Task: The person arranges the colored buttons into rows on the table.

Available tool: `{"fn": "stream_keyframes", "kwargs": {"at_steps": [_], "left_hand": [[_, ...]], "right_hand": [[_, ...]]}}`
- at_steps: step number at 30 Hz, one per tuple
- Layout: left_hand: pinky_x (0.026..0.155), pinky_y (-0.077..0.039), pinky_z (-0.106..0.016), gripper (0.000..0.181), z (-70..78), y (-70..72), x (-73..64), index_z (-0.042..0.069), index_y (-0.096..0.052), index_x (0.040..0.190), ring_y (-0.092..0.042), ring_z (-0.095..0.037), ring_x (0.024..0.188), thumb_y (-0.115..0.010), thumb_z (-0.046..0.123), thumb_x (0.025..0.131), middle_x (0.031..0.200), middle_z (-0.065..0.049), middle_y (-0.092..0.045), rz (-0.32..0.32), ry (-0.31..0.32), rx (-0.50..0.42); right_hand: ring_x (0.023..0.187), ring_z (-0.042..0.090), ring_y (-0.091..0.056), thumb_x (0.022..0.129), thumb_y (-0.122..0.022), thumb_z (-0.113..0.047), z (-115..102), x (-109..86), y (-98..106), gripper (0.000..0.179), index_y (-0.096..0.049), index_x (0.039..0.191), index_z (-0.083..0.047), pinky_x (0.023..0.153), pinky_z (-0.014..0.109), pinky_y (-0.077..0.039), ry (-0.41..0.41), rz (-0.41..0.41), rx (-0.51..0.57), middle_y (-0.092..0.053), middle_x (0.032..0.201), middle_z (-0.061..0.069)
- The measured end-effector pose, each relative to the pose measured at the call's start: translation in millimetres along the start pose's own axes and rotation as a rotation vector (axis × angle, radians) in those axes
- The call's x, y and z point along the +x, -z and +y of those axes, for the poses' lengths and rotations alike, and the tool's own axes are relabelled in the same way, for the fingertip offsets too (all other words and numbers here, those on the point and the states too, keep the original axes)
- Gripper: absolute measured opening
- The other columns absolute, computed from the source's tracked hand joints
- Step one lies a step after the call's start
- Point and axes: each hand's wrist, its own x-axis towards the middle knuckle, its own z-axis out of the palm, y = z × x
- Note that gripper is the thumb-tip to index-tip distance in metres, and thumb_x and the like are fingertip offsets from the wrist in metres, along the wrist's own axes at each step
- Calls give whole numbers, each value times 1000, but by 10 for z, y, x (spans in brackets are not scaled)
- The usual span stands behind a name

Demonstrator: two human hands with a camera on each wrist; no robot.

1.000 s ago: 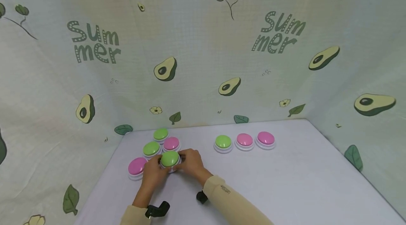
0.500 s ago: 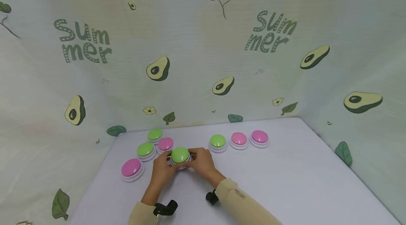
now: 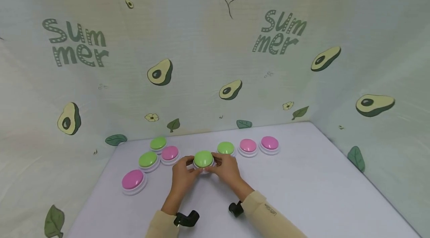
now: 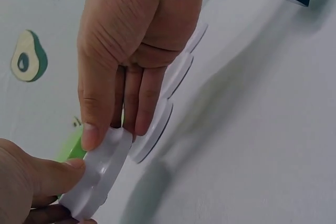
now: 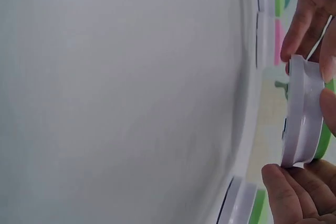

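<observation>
Both hands hold one push button (image 3: 203, 159) with a green dome and a white round base. My left hand (image 3: 184, 174) pinches its left side, thumb in front and fingers behind; my right hand (image 3: 228, 169) does the same on the right. In the left wrist view the thumbs press against the white base (image 4: 102, 174). The right wrist view shows the base (image 5: 303, 111) edge-on, with a gap between its underside and the white table. Right behind the right hand, another green button (image 3: 226, 147) is partly covered.
To the right, two pink buttons (image 3: 248, 146) continue the back row. On the left stand two green buttons (image 3: 148, 159), a pink button (image 3: 170, 153) beside them and another pink button (image 3: 133, 179) nearer. Behind the white table (image 3: 302, 178) hangs a printed cloth (image 3: 195, 36).
Both hands have carried the green button rightward, from beside the left group to near the green button of the back row. The head view has turned slightly right.
</observation>
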Motion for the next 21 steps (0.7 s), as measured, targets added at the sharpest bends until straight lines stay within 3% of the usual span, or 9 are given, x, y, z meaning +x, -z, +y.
{"fn": "stream_keyframes", "kwargs": {"at_steps": [13, 21], "left_hand": [[89, -62, -34, 46, 278, -460, 29, -14, -64, 123, -65, -45, 120, -83, -11, 81, 123, -29, -66, 21, -91, -129], [94, -59, -31, 45, 445, -791, 66, -15, -65, 125, -64, -43, 123, -81, -11, 83, 119, -23, -63, -31, -111, -207]], "right_hand": [[118, 40, -70, 80, -91, -7, 129, -50, 437, 63, -64, 133, 12, 93, 40, -61, -71, 115, 35, -68, 130, 28], [122, 41, -67, 81, -90, -5, 264, -60, 692, 62, -63, 135, 13, 98, 43, -58, -116, 200, 19, -67, 132, 29]]}}
